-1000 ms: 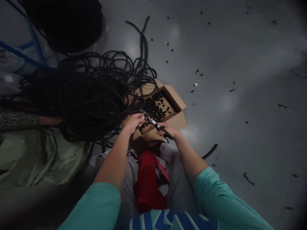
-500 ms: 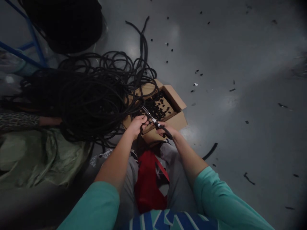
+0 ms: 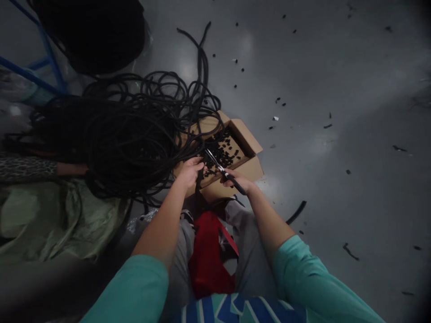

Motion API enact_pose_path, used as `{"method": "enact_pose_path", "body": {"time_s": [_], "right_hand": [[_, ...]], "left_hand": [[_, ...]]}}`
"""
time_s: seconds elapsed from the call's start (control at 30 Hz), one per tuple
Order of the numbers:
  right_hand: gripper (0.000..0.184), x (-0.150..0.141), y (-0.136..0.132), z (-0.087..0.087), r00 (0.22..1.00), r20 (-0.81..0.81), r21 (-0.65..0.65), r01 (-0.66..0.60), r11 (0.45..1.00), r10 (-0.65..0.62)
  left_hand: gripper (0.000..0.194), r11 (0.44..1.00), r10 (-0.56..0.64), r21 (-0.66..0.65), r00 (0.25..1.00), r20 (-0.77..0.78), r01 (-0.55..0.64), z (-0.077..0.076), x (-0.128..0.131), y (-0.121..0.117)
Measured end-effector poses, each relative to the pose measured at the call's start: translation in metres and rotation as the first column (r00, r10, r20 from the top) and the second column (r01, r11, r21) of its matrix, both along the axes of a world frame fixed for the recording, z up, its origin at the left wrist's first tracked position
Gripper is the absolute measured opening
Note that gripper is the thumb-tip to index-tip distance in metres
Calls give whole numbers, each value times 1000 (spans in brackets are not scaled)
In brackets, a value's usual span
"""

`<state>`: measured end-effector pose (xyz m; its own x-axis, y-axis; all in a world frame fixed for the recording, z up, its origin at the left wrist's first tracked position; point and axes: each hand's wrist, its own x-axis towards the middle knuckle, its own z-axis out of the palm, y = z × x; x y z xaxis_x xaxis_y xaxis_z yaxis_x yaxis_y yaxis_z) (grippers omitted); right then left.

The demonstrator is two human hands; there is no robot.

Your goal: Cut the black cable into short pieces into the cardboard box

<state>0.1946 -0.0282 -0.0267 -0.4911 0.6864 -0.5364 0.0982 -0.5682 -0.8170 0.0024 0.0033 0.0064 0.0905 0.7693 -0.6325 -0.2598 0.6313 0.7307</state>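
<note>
In the head view, my right hand (image 3: 238,180) is closed round the dark handles of a pair of scissors (image 3: 213,158), whose silver blades point up and left over the cardboard box. My left hand (image 3: 191,172) pinches a black cord (image 3: 199,181), part of which hangs below the fingers. The blades lie just right of the left fingertips and look apart from the cord. Beneath both hands stands the open cardboard box (image 3: 249,168), with many short black cut pieces (image 3: 225,154) inside.
A tangled heap of black cord (image 3: 131,134) lies left of the box, partly over its flap. Another person's forearm (image 3: 70,169) reaches into it. Black scraps (image 3: 296,212) are scattered on the grey floor. A blue metal frame (image 3: 50,58) stands at upper left; red fabric (image 3: 210,264) lies between my legs.
My left hand has shifted slightly left and up, away from the scissors. The scissors have swung a little, their tips now farther right, and the cord hangs visibly below my left hand.
</note>
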Motion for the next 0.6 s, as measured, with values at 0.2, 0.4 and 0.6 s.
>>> {"method": "enact_pose_path", "body": {"time_s": [0.2, 0.4, 0.6], "right_hand": [[65, -3, -2, -2, 999, 16, -3, -29, 1000, 29], [63, -5, -4, -10, 999, 44, 29, -26, 999, 25], [59, -7, -5, -13, 999, 50, 69, -2, 998, -2]], "left_hand": [[18, 1000, 5, 17, 997, -82, -4, -8, 2, -4], [23, 994, -85, 51, 985, -152, 93, -12, 7, -8], [22, 979, -106, 141, 960, -259, 146, -21, 6, -9]]}}
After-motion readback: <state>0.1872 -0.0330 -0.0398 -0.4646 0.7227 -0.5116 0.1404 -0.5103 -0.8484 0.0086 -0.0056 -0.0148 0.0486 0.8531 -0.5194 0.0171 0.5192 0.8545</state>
